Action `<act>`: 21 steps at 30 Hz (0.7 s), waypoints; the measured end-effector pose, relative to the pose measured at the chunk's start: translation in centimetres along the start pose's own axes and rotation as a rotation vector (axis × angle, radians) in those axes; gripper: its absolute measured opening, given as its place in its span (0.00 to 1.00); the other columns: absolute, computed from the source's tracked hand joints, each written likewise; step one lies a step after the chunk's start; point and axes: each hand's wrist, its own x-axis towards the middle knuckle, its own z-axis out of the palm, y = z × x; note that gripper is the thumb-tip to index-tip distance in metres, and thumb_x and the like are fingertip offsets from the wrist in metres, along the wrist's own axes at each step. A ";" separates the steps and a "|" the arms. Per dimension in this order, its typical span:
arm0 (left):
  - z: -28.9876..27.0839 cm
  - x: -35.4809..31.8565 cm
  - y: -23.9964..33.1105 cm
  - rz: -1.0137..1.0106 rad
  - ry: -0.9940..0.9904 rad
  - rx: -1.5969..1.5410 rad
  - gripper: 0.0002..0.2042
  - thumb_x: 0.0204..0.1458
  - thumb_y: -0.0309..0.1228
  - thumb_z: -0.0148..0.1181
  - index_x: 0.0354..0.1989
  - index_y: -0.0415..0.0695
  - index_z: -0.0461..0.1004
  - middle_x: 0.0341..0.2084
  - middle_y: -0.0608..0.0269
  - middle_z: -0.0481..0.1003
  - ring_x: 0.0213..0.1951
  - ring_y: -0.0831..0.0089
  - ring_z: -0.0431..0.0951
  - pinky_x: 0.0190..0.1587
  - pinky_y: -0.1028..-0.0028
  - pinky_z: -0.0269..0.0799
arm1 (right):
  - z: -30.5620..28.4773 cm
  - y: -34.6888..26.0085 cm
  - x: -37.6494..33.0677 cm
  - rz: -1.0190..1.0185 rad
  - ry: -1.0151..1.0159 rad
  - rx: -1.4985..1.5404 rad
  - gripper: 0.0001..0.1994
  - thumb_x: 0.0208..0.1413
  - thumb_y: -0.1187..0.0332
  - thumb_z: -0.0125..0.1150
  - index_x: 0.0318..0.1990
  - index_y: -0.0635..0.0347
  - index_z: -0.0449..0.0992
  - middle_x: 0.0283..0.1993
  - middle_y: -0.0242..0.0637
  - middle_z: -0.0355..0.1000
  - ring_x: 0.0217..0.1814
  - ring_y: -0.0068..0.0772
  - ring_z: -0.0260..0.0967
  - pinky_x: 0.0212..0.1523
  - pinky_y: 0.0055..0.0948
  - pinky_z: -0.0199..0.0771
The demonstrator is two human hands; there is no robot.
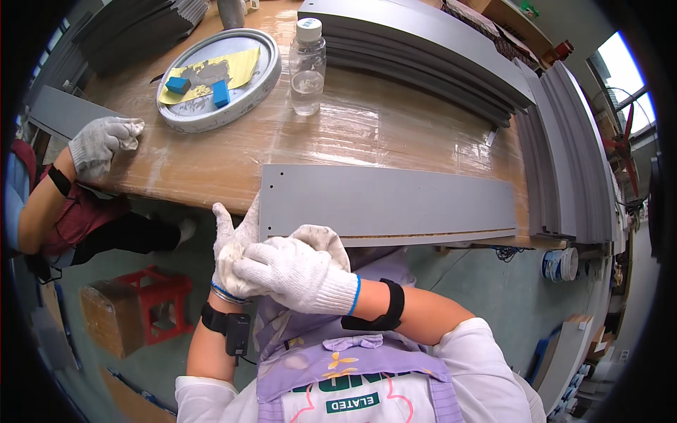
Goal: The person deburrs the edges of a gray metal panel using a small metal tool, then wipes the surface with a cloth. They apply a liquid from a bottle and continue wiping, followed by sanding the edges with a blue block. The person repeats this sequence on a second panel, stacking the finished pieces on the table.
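In front of me a long grey panel (388,201) lies along the table's near edge, with small holes at its left end and a brown, rough strip on its near edge. My left hand (236,243), in a white knit glove, is at the panel's left end with thumb and fingers apart. Across its palm lies my right hand (293,271), gloved too, its fingers closed on a whitish cloth (321,242) that bulges out beside the panel's near edge. Where the two hands overlap, part of the cloth and the left palm are hidden.
On the wooden table (352,137) are a round grey lid (169,116) with blue blocks on yellow paper and a clear bottle (307,70). Grey panels are stacked behind (416,56) and right (557,148). A co-worker's gloved hand (102,144) is at left. A red stool (166,303) stands below.
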 end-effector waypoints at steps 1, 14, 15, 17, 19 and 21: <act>0.1 -0.3 -0.2 -0.020 -0.051 0.146 0.49 0.57 0.73 0.28 0.76 0.46 0.45 0.73 0.46 0.50 0.71 0.42 0.54 0.69 0.38 0.50 | -2.0 -1.1 -1.4 0.038 -0.217 0.189 0.31 0.50 0.65 0.62 0.66 0.46 0.67 0.59 0.44 0.72 0.59 0.43 0.73 0.55 0.33 0.75; -0.8 -0.5 0.3 0.186 0.107 0.712 0.31 0.71 0.50 0.35 0.76 0.46 0.42 0.67 0.47 0.61 0.61 0.56 0.72 0.54 0.52 0.78 | -20.2 8.4 -21.4 0.685 1.372 0.301 0.22 0.61 0.73 0.56 0.63 0.68 0.66 0.53 0.46 0.73 0.48 0.32 0.78 0.44 0.25 0.85; -0.8 -0.6 0.2 0.185 0.110 0.726 0.32 0.71 0.50 0.35 0.76 0.46 0.42 0.67 0.47 0.61 0.61 0.56 0.72 0.54 0.53 0.78 | -21.0 8.7 -20.1 0.674 1.423 0.233 0.22 0.62 0.72 0.57 0.63 0.67 0.66 0.52 0.46 0.73 0.47 0.32 0.78 0.43 0.25 0.86; -0.8 -0.7 0.3 0.179 0.111 0.752 0.32 0.70 0.50 0.35 0.76 0.47 0.41 0.67 0.46 0.61 0.62 0.55 0.72 0.54 0.53 0.78 | -22.7 10.4 -19.1 0.667 1.382 0.140 0.23 0.61 0.70 0.59 0.63 0.67 0.66 0.50 0.47 0.74 0.45 0.32 0.79 0.41 0.25 0.86; -0.7 -0.6 0.1 0.208 0.123 0.785 0.32 0.70 0.50 0.35 0.76 0.45 0.41 0.66 0.45 0.63 0.61 0.54 0.73 0.55 0.54 0.78 | -22.8 10.9 -18.2 0.669 1.351 0.059 0.24 0.60 0.69 0.61 0.63 0.66 0.68 0.50 0.47 0.75 0.46 0.34 0.79 0.42 0.27 0.86; -0.5 -0.5 -0.1 0.229 0.149 0.828 0.33 0.70 0.50 0.36 0.76 0.44 0.41 0.64 0.44 0.65 0.59 0.54 0.74 0.54 0.55 0.79 | -23.0 11.9 -18.6 0.709 1.270 -0.022 0.24 0.59 0.68 0.62 0.63 0.65 0.69 0.51 0.47 0.75 0.48 0.35 0.79 0.45 0.29 0.86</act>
